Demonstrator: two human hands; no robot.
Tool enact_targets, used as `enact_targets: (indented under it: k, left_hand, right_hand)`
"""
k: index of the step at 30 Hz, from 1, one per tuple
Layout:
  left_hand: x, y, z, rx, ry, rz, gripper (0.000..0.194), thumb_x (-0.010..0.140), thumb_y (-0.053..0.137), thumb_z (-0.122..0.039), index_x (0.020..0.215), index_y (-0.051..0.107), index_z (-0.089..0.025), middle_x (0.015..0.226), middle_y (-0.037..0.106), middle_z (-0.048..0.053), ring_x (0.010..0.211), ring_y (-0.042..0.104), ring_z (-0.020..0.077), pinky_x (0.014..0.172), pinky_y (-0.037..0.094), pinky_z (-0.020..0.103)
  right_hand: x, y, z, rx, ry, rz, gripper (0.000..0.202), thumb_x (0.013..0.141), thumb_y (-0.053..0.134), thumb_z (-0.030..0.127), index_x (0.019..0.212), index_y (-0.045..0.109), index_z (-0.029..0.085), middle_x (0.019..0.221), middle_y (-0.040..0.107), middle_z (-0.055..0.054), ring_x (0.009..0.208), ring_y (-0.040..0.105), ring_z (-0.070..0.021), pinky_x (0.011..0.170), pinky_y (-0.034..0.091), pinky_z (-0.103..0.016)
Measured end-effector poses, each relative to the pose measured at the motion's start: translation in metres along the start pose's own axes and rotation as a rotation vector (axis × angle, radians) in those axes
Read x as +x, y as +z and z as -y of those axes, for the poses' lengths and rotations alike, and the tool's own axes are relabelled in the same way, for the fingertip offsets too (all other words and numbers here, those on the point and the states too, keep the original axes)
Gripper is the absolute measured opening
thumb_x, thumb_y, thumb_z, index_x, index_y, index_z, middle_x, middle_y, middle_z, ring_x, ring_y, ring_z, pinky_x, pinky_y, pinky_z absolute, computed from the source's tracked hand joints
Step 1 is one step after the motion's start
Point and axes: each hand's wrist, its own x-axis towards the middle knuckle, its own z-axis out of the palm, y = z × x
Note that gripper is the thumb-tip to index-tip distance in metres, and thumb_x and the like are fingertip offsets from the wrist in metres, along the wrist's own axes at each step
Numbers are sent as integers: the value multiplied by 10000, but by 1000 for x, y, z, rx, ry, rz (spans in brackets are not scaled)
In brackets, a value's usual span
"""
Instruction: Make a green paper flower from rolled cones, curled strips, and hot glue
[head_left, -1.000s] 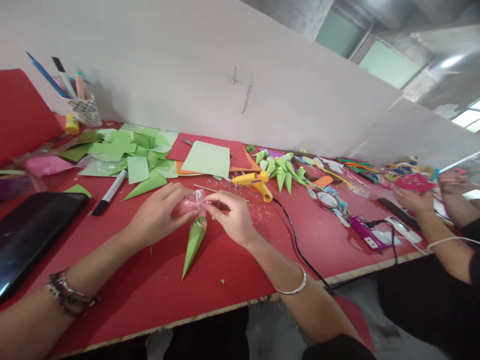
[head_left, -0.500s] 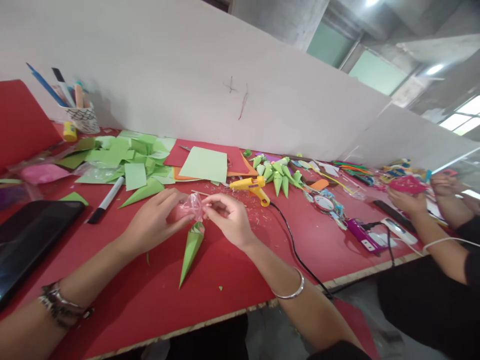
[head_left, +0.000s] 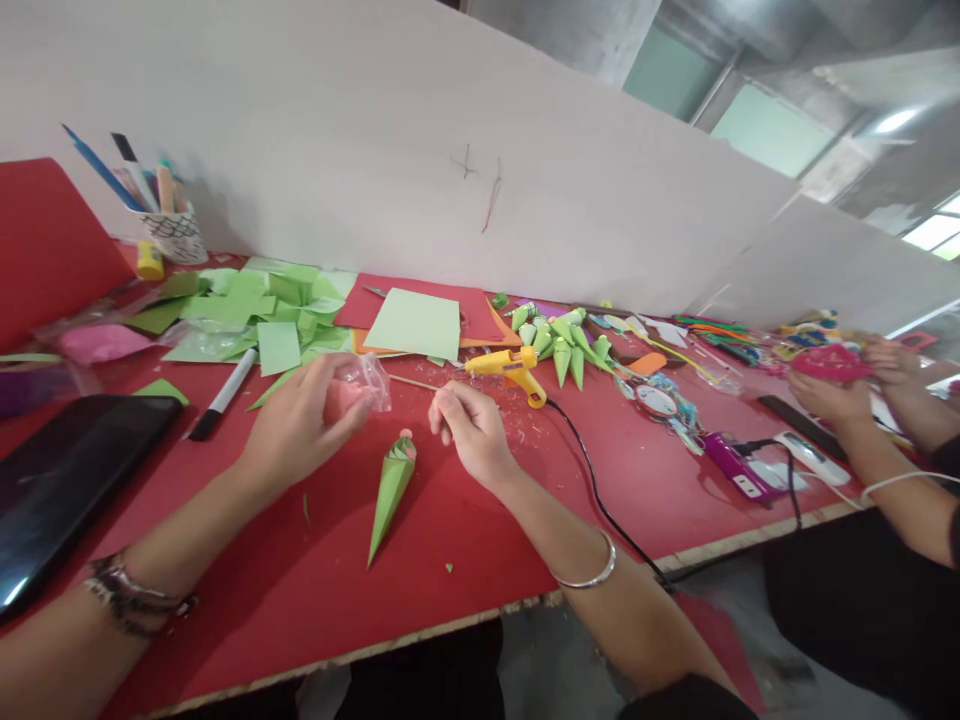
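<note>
My left hand [head_left: 296,420] is closed around a small clear plastic bag [head_left: 369,380] with something soft and pink in it. To its right, apart from the bag, is my right hand [head_left: 472,432], its fingers pinched together; whatever they hold is hidden. Below and between both hands a rolled green paper cone [head_left: 391,495] lies on the red table, its point toward me. Small pink bits [head_left: 406,440] sit at its wide end. A thin wooden stick [head_left: 414,382] lies just beyond my right fingers.
A yellow glue gun [head_left: 510,370] with a black cord lies behind my right hand. Green paper pieces [head_left: 240,300], a marker [head_left: 225,393] and a phone [head_left: 75,490] are left. Finished-looking green cones [head_left: 562,345] cluster behind. Another person's hands [head_left: 840,395] hold something pink at right.
My right hand has drawn back from the bag to the right, and its fingers have curled in. My left hand has shifted slightly left and up with the bag, uncovering the cone's top.
</note>
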Motion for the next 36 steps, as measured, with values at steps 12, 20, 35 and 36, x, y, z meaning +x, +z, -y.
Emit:
enact_targets:
  k: [12, 20, 35, 36]
  left_hand:
    - [-3, 17, 31, 297, -88, 96, 562, 824, 327, -503, 1240, 335, -125, 1167, 477, 161, 1112, 436, 341, 883, 353, 476]
    - [-8, 15, -11, -190, 85, 318, 501, 840, 354, -446, 1262, 329, -178, 945, 566, 75, 891, 524, 221, 779, 430, 361]
    - [-18, 15, -31, -286, -65, 562, 802, 737, 500, -421, 1365, 54, -199, 736, 577, 4, 587, 559, 157, 529, 394, 239]
    - [-17, 15, -29, -327, -65, 561, 807, 748, 495, -404, 1368, 21, -197, 744, 570, 3, 584, 550, 146, 540, 402, 238]
  right_hand:
    - [1, 2, -4, -22, -20, -10, 190, 842, 442, 274, 895, 607, 195, 720, 555, -2, 586, 530, -71, 575, 467, -211]
    - [2, 3, 0, 108, 10, -61, 114, 778, 542, 245, 849, 609, 187, 751, 610, -5, 623, 601, -93, 608, 507, -239]
    - [1, 1, 0, 125, -12, -129, 136, 780, 559, 255, 883, 639, 214, 777, 647, -1, 640, 623, -96, 627, 531, -249]
    - [1, 1, -1, 143, 1, -121, 150, 779, 561, 261, 899, 639, 216, 783, 654, -4, 650, 631, -103, 627, 537, -254]
